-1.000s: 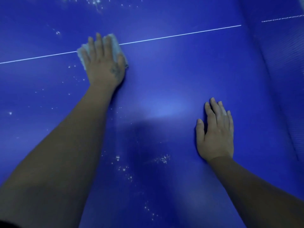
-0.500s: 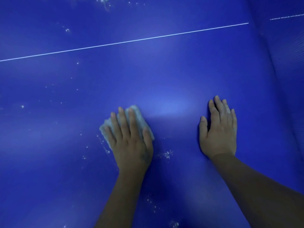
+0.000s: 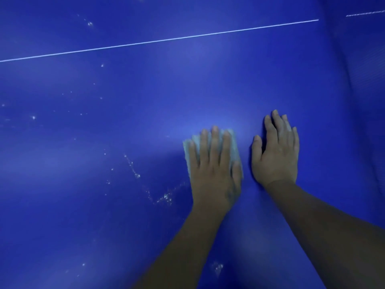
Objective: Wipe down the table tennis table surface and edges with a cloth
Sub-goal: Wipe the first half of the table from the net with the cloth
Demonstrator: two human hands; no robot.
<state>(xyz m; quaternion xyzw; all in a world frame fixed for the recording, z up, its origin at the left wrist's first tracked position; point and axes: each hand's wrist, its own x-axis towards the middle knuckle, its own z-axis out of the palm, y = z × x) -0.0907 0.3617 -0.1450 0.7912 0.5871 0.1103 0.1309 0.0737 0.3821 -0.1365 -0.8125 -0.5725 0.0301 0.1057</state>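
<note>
The blue table tennis table (image 3: pixel 145 105) fills the view, with a thin white line (image 3: pixel 158 41) running across its far part. My left hand (image 3: pixel 214 170) lies flat with straight fingers on a small pale cloth (image 3: pixel 235 150) and presses it onto the surface; only the cloth's edges show around the fingers. Just to its right, my right hand (image 3: pixel 276 153) rests flat on the bare table, fingers straight and together. White specks and streaks of dust (image 3: pixel 164 198) lie left of and below the left hand.
A vertical fold or panel edge (image 3: pixel 325 80) runs down the right side, with a darker blue surface (image 3: pixel 366 101) beyond it. More white specks (image 3: pixel 90 23) dot the far left, and a smudge (image 3: pixel 217 268) sits near the bottom between my forearms.
My left hand has drawn the cloth from the white line down toward me, then slid it right until it sits beside my right hand. The right hand has stayed planted.
</note>
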